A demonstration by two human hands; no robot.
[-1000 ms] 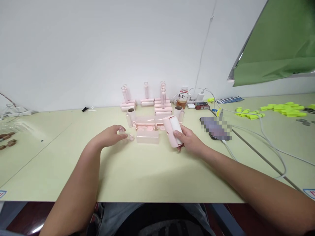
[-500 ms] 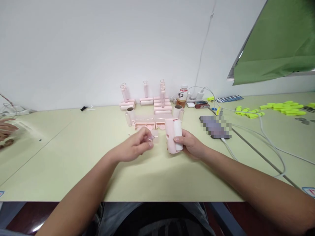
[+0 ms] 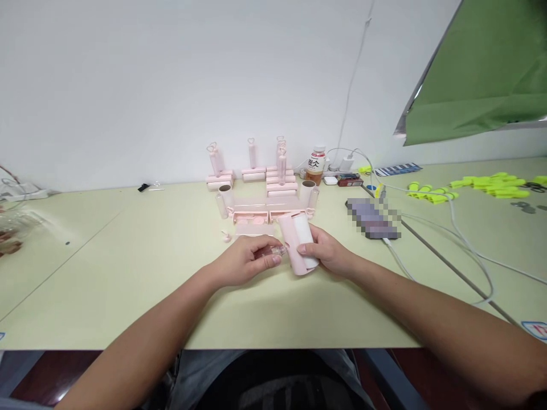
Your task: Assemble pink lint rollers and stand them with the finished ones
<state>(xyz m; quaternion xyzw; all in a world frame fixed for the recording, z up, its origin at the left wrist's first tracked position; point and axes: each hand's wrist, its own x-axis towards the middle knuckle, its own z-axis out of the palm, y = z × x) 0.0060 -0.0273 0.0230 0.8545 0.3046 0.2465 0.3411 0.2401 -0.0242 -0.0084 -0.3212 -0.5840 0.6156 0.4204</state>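
My right hand grips the pink lint roller at frame centre. My left hand pinches a small clear handle piece against its side.

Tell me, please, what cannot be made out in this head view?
- Small clear piece: mostly covered by the left hand; its shape is unclear.
- Pink roller: its far side is hidden by the right hand.
- Flat object: pixelated.
- Bottle label: too small.

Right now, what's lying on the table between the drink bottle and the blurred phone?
In the head view, a small white case and a dark reddish box lie between the drink bottle and the phone.
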